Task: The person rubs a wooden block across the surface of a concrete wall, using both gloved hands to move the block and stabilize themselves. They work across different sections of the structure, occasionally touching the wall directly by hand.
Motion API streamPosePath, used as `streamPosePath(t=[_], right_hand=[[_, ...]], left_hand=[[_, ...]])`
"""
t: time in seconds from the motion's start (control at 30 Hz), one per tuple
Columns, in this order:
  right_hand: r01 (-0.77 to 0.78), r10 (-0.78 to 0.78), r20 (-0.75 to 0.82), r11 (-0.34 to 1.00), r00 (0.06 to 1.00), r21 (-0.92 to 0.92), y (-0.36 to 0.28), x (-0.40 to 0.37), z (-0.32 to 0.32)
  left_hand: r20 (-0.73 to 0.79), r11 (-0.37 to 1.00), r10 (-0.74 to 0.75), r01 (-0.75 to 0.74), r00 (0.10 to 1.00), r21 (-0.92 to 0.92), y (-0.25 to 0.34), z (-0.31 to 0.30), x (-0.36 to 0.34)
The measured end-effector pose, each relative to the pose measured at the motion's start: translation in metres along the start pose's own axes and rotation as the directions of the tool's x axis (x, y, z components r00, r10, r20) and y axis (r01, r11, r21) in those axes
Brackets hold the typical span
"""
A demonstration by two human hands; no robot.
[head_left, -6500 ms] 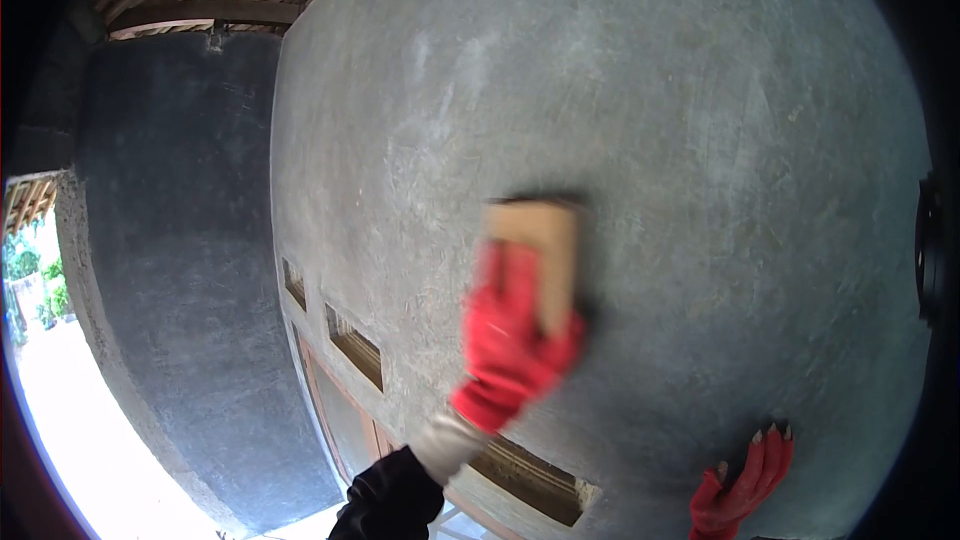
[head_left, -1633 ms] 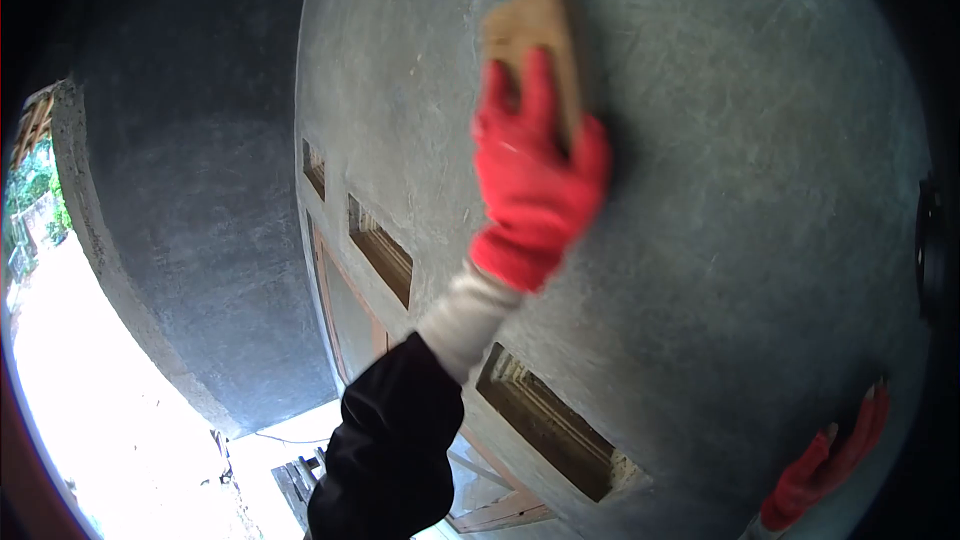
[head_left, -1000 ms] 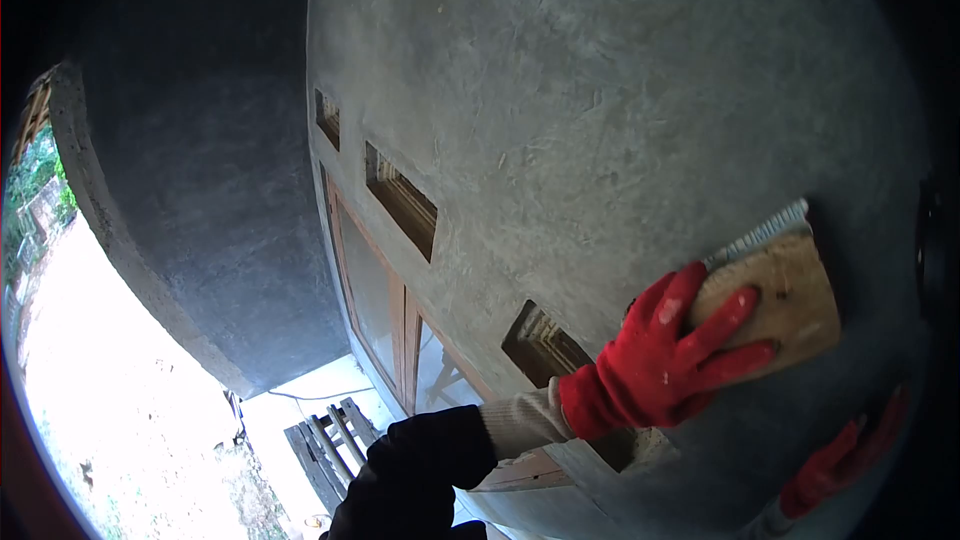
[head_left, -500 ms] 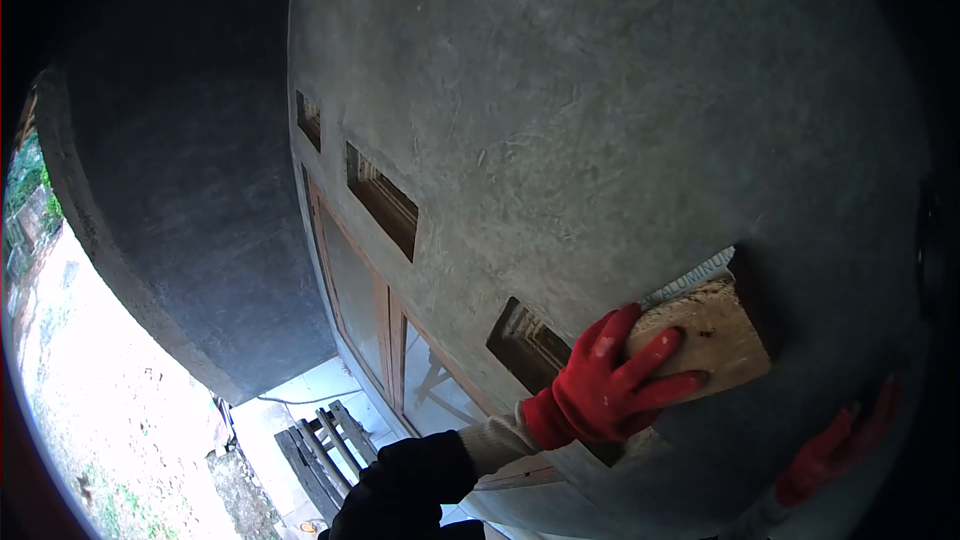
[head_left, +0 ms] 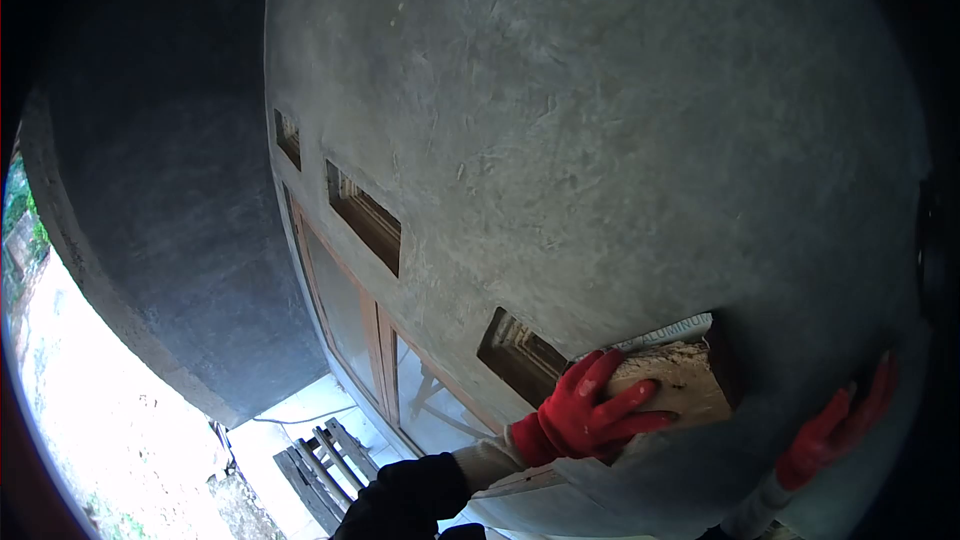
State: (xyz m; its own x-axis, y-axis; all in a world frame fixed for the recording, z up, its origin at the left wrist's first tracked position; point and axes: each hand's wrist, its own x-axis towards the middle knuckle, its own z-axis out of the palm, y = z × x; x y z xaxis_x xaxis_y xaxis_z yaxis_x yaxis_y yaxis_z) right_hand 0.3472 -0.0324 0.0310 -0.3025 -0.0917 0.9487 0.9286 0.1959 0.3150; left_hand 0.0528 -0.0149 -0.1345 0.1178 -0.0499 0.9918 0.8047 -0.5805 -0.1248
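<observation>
My left hand (head_left: 585,417), in a red glove with pale smudges, grips a wooden block (head_left: 690,380) and holds it against a grey plastered wall (head_left: 560,130). A sheet of sandpaper (head_left: 675,331) is wrapped around the block; its pale back with the print "ALUMINUM" shows along the upper edge, and a dark brown side faces right. The sheet's working face is hidden against the wall. At the lower right my right hand (head_left: 835,430), also red-gloved, lies with fingers stretched out on the shaded wall, apart from the block.
Small recessed openings (head_left: 520,350) line the wall, the nearest right beside my left hand. Below them stand wood-framed glass panes (head_left: 430,385). A slatted wooden bench (head_left: 325,470) stands on the white tiles at the lower left. A dark curved wall (head_left: 170,190) rises at the left.
The block and my left hand have moved down and a little left along the wall. My right hand stays spread on the wall, and the view has shifted slightly.
</observation>
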Motion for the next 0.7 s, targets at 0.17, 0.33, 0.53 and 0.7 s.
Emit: streamPosePath(t=[0.17,0.33,0.53,0.7], right_hand=[[0.007,-0.006,0.029,1.0,1.0,-0.018,-0.003,0.002,0.0],[-0.034,0.035,0.023,0.998,0.999,-0.051,-0.006,0.004,0.001],[0.003,-0.042,0.152,0.97,0.987,0.244,-0.096,-0.025,0.004],[-0.101,-0.082,0.415,0.911,0.906,0.4,-0.227,-0.078,0.021]], left_hand=[[-0.123,0.865,-0.469,0.483,0.875,0.137,-0.078,-0.03,-0.016],[-0.241,0.795,-0.574,0.603,0.783,0.069,-0.075,-0.02,-0.005],[0.059,0.925,-0.378,0.379,0.924,-0.011,0.007,-0.012,0.02],[0.114,0.924,-0.268,0.289,0.957,-0.251,-0.024,-0.025,0.016]])
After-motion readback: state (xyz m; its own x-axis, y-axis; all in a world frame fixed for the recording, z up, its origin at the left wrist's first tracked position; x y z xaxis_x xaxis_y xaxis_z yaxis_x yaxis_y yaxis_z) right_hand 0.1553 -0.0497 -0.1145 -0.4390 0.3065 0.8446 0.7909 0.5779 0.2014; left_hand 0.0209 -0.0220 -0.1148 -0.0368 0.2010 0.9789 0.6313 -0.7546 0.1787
